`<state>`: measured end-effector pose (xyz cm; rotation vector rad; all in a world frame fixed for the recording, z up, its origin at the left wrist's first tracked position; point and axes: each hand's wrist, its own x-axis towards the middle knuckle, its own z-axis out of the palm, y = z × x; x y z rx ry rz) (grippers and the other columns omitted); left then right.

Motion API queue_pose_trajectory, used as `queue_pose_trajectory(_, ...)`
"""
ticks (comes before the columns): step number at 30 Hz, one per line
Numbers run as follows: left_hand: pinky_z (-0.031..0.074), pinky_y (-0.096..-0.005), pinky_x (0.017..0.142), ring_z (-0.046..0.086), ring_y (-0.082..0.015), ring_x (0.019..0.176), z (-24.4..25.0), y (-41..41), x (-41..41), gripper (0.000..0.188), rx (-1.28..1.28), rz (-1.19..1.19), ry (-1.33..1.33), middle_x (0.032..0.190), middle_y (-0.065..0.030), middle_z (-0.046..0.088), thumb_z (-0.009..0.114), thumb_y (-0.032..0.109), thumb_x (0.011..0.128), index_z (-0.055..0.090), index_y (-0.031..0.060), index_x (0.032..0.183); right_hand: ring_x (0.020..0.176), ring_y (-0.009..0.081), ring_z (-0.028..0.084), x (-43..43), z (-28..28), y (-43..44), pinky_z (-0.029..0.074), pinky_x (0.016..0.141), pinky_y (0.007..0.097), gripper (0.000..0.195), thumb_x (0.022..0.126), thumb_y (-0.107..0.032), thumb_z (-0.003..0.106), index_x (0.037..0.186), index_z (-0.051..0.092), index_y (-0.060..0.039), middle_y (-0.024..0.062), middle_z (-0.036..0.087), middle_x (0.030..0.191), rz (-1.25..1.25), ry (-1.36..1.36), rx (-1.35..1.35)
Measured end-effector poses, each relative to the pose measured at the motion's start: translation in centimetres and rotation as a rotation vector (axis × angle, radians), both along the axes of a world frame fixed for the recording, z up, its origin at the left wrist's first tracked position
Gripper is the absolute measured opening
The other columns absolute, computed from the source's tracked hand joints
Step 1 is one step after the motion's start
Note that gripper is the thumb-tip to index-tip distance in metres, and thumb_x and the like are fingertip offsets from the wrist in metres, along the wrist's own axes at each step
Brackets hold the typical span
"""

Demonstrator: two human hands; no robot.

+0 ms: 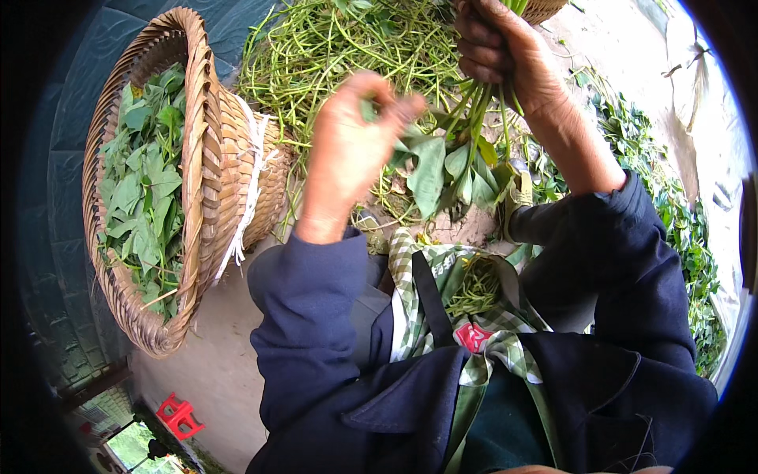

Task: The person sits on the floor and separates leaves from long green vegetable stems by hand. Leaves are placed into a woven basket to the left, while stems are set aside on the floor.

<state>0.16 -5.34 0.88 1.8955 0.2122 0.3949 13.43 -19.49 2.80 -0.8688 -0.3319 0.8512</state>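
At the top right, my right hand (503, 47) is closed around a bunch of green leafy stems (479, 112), whose broad leaves (429, 172) hang down below the fist. My left hand (361, 124) is left of the bunch, thumb and fingertips drawn near each other and blurred; a small dark green bit shows between the fingers, and whether it is held I cannot tell. Behind both hands lies a big heap of stripped green stems (331, 53). A checked green-and-white apron (405, 260) covers my lap, with short green stem pieces (477, 287) in its fold.
A woven wicker basket (231, 178) full of green leaves (142, 189) lies tipped at the left, white strips tied around it. Leafy vines (681, 219) line the right side beside pale sheeting (704, 112). A red plastic stool (179, 416) stands at the lower left. Part of another basket (542, 9) shows at the top.
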Motion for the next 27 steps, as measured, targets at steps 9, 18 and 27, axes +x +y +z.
queue_pose_trajectory(9,0.045,-0.025,0.063,0.055,-0.0122,0.069,-1.2,-1.9,0.1,0.014,0.199,0.023,0.089,0.077,-0.0033,0.06,0.06,0.014,0.079,0.062,0.0032,0.087,0.043,0.0048,0.022,0.0,-0.5,0.1,0.018,0.039,0.0199,0.029,0.085,-0.04,0.052,0.069,0.039,-0.0205,-0.0085,0.025,0.054,-0.006,0.065,0.039)
queue_pose_trajectory(18,0.045,-0.0219,0.04,0.056,-0.0117,0.05,-0.2,3.6,0.2,0.027,-0.493,0.345,-0.17,0.063,-0.0019,0.051,0.054,0.032,0.086,0.054,0.0053,0.081,0.043,0.0037,0.023,1.5,-1.1,-1.0,0.018,0.036,0.0187,0.02,0.088,-0.036,0.05,0.084,0.047,-0.0158,-0.0085,0.029,0.058,0.067,0.152,0.266)
queue_pose_trajectory(27,0.045,-0.028,0.057,0.054,-0.0131,0.061,-0.7,-0.3,-0.5,0.017,0.388,-0.215,0.098,0.071,-0.0045,0.057,0.063,0.017,0.078,0.061,0.0032,0.088,0.043,0.0036,0.023,1.8,-0.8,-1.1,0.018,0.036,0.0187,0.021,0.088,-0.036,0.049,0.084,0.047,-0.0147,-0.0081,0.03,0.058,0.107,0.169,0.303)
